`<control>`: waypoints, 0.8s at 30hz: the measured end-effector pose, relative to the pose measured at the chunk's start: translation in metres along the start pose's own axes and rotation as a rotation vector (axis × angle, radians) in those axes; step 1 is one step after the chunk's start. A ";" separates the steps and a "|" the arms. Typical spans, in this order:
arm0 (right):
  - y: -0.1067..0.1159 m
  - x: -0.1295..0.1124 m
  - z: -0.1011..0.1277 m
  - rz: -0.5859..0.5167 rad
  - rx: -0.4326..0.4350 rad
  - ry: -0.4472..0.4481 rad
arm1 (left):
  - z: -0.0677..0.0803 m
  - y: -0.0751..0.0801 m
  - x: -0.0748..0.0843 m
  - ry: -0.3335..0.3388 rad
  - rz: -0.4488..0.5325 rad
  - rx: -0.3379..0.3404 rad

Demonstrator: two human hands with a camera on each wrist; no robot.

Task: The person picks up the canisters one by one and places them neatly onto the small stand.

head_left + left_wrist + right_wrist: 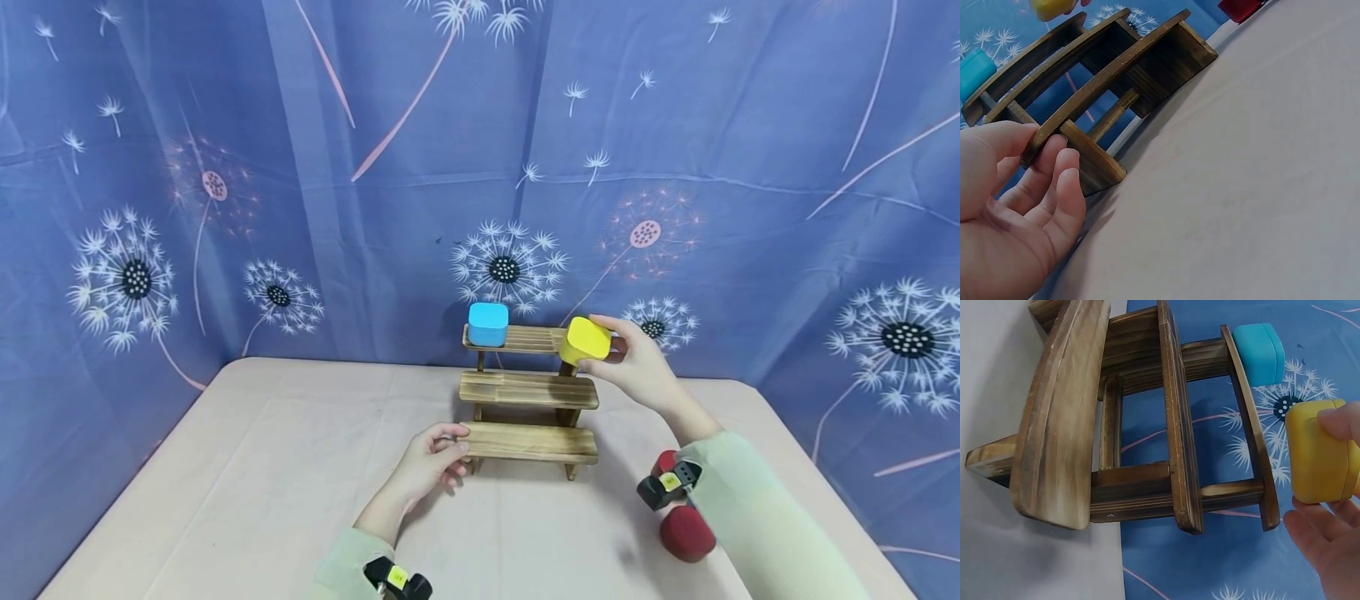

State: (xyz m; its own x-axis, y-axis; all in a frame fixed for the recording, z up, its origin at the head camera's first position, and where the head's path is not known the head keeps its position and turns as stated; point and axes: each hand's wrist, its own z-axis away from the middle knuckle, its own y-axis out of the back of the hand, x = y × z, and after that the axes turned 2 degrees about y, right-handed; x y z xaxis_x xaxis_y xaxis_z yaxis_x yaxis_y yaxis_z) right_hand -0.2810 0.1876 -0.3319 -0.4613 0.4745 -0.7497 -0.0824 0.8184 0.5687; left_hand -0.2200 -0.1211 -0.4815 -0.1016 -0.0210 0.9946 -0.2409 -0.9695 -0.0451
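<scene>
A three-tier wooden shelf stand (528, 442) stands toward the back of the table. My left hand (423, 467) pinches the left end of its lowest board; in the left wrist view the thumb lies over the board (1104, 75) and a finger under it. With my right hand (637, 367) I hold a yellow rounded box (587, 340) at the right end of the top board. The right wrist view shows a small gap between the yellow box (1319, 453) and that board (1250, 425). On the top board's left end sits a blue rounded box (488, 325).
Two red objects, one a rounded box (687, 533) and one partly covered (663, 463), lie on the table by my right forearm. A pale cloth covers the table (262, 467). Behind and beside it hangs a blue dandelion-print curtain (375, 250).
</scene>
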 end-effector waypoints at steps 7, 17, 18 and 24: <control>-0.003 0.002 -0.006 0.039 0.000 -0.005 | 0.000 -0.001 0.002 0.004 0.015 0.004; -0.005 0.000 -0.014 0.137 0.012 0.001 | 0.000 -0.002 0.003 -0.001 0.013 0.006; -0.005 -0.001 -0.015 0.139 0.004 0.002 | 0.001 -0.002 0.003 0.000 0.014 0.005; -0.008 -0.005 -0.020 0.133 -0.050 -0.015 | 0.000 -0.002 0.003 -0.001 0.008 0.006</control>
State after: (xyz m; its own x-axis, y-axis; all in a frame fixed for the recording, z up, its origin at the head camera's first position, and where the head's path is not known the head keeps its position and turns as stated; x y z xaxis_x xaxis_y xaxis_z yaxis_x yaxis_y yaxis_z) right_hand -0.2960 0.1717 -0.3259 -0.4575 0.5830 -0.6714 -0.0652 0.7310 0.6792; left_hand -0.2193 -0.1193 -0.4782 -0.1028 -0.0293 0.9943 -0.2341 -0.9708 -0.0528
